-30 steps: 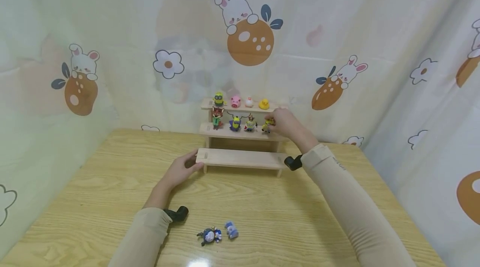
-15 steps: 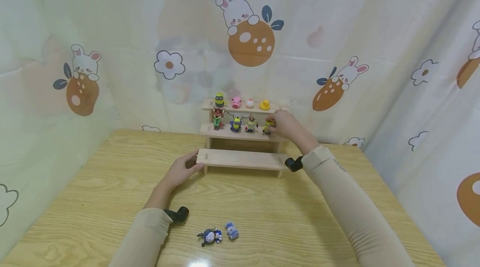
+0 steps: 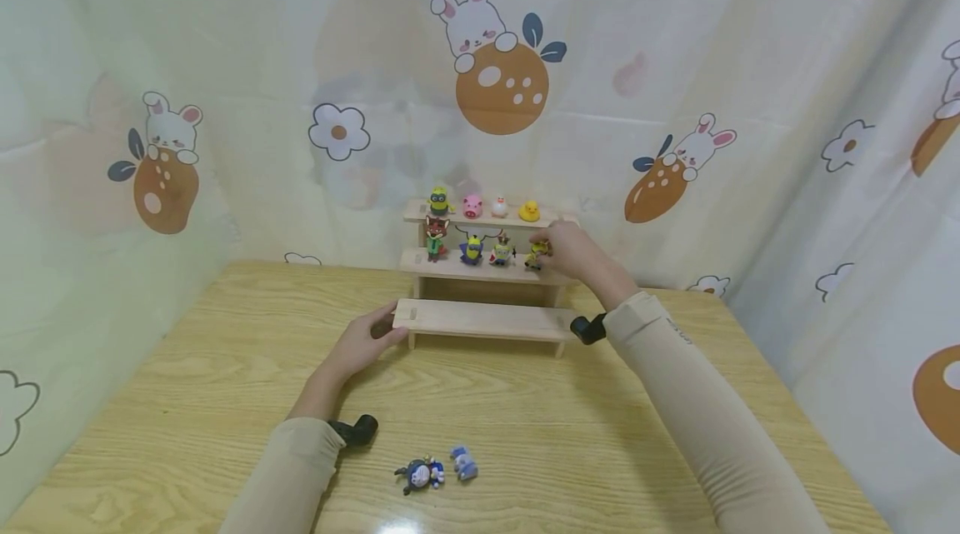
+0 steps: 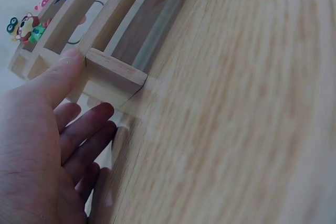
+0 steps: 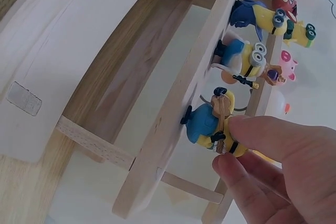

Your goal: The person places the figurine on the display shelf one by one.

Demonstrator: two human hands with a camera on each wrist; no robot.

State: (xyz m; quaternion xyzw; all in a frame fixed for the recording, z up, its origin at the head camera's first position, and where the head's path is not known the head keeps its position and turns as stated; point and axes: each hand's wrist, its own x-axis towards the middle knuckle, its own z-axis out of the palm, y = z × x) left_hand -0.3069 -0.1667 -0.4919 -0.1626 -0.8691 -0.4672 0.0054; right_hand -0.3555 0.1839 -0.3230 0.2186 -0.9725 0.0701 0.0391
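My right hand (image 3: 573,249) pinches a yellow minion figurine (image 5: 207,124) between thumb and fingers. It wears blue overalls and has a small brown guitar-like piece in front. Its feet are at the middle tier (image 3: 450,263) of a wooden stepped shelf. Left of it on that tier stand a crowned minion (image 3: 502,251), a caped minion (image 3: 472,249) and a fox figurine (image 3: 435,239). My left hand (image 3: 365,338) touches the left end of the lowest tier (image 3: 487,317); its thumb (image 4: 71,66) lies on the wood, the other fingers loosely bent beneath.
The top tier holds a goggled green-and-yellow figurine (image 3: 438,201), a pink pig (image 3: 472,206), a white chick-like figure (image 3: 499,207) and a yellow duck (image 3: 529,211). A dark figurine (image 3: 420,474) and a blue-lilac one (image 3: 463,462) lie on the table's front. A printed curtain (image 3: 262,184) hangs behind.
Almost nothing has moved. The right hand stays at the minion figurine, which appears slightly more upright than a second ago. The left hand keeps its place at the shelf end.
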